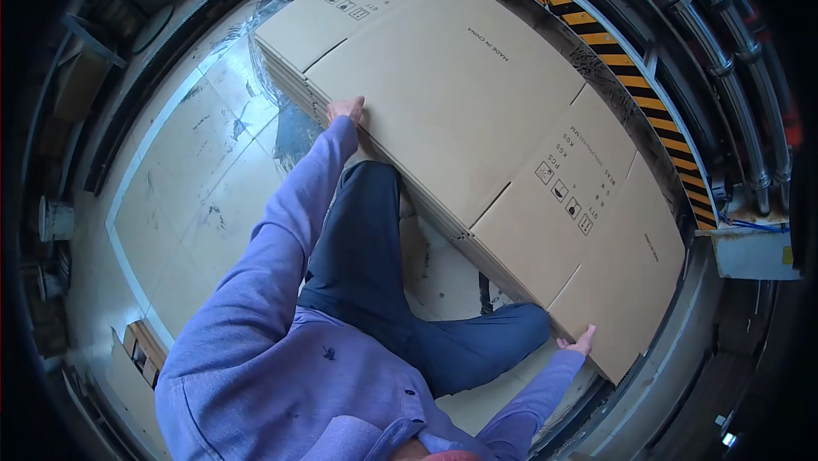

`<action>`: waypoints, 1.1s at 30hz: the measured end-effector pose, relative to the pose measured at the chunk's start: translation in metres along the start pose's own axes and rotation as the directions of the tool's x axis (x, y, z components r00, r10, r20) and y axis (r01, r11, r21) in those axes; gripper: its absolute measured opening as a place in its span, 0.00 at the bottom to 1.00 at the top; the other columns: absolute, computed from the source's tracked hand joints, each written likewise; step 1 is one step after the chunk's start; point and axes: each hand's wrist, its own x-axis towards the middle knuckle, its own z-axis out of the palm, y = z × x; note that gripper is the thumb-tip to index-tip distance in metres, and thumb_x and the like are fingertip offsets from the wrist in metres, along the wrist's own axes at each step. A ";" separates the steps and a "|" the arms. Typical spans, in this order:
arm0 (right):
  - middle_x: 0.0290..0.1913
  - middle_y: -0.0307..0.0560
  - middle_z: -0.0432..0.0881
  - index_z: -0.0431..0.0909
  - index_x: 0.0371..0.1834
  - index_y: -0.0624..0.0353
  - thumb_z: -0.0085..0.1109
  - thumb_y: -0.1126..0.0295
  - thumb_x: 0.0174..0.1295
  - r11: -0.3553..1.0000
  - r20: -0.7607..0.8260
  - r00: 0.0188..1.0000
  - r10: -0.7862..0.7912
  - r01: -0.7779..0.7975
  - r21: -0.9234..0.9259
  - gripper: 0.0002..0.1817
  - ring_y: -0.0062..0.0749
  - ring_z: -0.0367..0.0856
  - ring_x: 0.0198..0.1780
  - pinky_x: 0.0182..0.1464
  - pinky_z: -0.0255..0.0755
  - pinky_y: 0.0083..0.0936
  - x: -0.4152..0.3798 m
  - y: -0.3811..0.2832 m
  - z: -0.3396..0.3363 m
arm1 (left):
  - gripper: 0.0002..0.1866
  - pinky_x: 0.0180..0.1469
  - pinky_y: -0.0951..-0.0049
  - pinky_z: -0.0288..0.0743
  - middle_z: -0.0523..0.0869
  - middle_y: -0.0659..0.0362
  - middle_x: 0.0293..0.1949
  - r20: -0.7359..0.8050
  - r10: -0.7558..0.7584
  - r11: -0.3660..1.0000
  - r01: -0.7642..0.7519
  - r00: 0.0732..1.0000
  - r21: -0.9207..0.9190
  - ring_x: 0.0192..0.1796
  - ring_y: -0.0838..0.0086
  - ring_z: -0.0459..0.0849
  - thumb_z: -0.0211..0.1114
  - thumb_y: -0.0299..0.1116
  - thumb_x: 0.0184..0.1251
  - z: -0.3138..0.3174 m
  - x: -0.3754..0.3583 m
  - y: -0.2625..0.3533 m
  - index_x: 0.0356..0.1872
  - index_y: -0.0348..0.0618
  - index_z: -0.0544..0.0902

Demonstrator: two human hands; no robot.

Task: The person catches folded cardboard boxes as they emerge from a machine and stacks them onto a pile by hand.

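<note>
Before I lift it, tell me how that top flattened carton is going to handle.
The flattened carton is wide and thin, so it will probably bow along its creases when lifted. The left hand and right hand grip opposite ends, which suggests it is awkward rather than heavy. Lying on the stack, it may slide.

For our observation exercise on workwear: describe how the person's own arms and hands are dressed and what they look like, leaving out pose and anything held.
Both arms wear long, loose sleeves of a lavender-purple sweatshirt with soft folds. The left sleeve and the right sleeve both end at the wrist. The left hand and right hand are bare, with no gloves. No watch, ring or marking shows on either.
</note>
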 end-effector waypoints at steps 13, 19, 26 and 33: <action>0.59 0.51 0.60 0.58 0.61 0.51 0.56 0.44 0.42 0.997 0.057 0.997 -0.052 0.049 0.051 0.42 0.51 0.61 0.56 0.50 0.61 0.58 -0.005 -0.009 0.004 | 0.13 0.35 0.59 0.74 0.80 0.44 0.24 0.066 0.421 0.795 -0.403 0.905 0.453 0.31 0.53 0.81 0.49 0.38 0.54 0.041 0.091 -0.072 0.27 0.43 0.79; 0.66 0.48 0.54 0.52 0.66 0.45 0.56 0.41 0.43 0.994 0.243 0.970 0.015 -0.041 0.102 0.46 0.52 0.52 0.64 0.57 0.52 0.61 0.048 0.007 -0.011 | 0.19 0.27 0.62 0.70 0.79 0.52 0.21 0.080 0.166 0.973 -0.176 0.983 0.152 0.24 0.64 0.78 0.55 0.48 0.51 0.025 0.058 -0.048 0.24 0.39 0.79; 0.62 0.68 0.58 0.39 0.63 0.79 0.62 0.54 0.47 0.886 -0.361 0.821 -0.442 0.461 -0.037 0.53 0.49 0.65 0.59 0.60 0.61 0.31 0.057 0.056 0.016 | 0.15 0.31 0.54 0.72 0.81 0.45 0.25 0.255 0.304 0.828 -0.387 0.918 0.405 0.30 0.51 0.81 0.50 0.45 0.61 0.031 0.105 -0.071 0.38 0.45 0.72; 0.61 0.70 0.59 0.42 0.66 0.72 0.54 0.56 0.53 0.733 -0.411 0.647 -0.642 0.676 -0.080 0.45 0.52 0.66 0.59 0.59 0.62 0.31 -0.033 0.066 0.028 | 0.08 0.25 0.54 0.72 0.78 0.44 0.21 0.325 0.618 0.591 -0.696 0.716 0.408 0.26 0.50 0.80 0.47 0.36 0.63 0.034 0.129 -0.104 0.42 0.49 0.67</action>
